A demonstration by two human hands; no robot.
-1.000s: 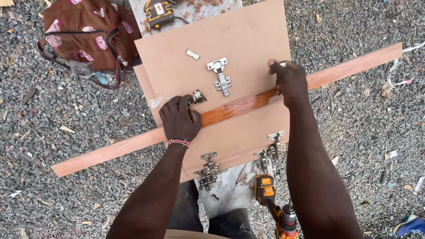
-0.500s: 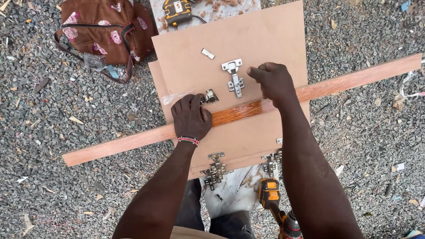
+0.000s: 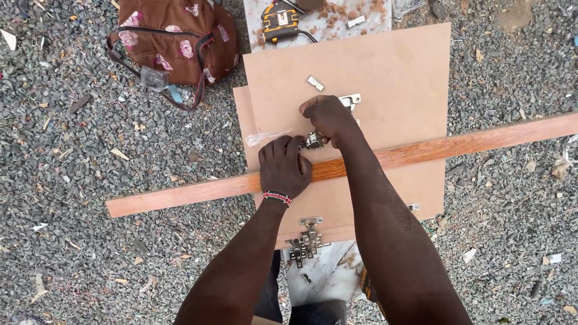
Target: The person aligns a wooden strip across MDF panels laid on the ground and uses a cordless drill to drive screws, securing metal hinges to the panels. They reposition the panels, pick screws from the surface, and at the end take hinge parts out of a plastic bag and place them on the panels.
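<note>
Grey gravel ground (image 3: 120, 253) filled the view, littered with wood chips and scraps. On it lay a tan fibreboard panel (image 3: 391, 66), stacked over a second, slightly larger sheet whose edge showed at its left. Across the panel ran a long reddish wooden strip (image 3: 481, 143), tilted, its left end lower and out on the gravel, its right end running out of view.

Left hand (image 3: 284, 167) rested on the strip near mid-length, palm down, fingers curled forward over the strip's far edge and touching a small metal hinge (image 3: 313, 142); a beaded bracelet (image 3: 277, 197) sat at that wrist. Right hand (image 3: 328, 115) was just beyond the strip, fingers closed together on the same hinge from above. Cannot tell whether the left fingers actually pinched the hinge or only steadied it. The hinge sat on the panel, just above the strip, between both hands.

A second hinge (image 3: 351, 99) lay on the panel right behind the right hand, partly hidden. A small metal plate (image 3: 315, 83) lay further up the panel, apart. A cluster of hinges (image 3: 307, 241) sat at the panel's near edge. Brown floral bag (image 3: 174, 36) lay on the gravel upper left. Yellow-and-black tool (image 3: 281, 19) rested on a pale slab (image 3: 337, 15) beyond the panel.
</note>
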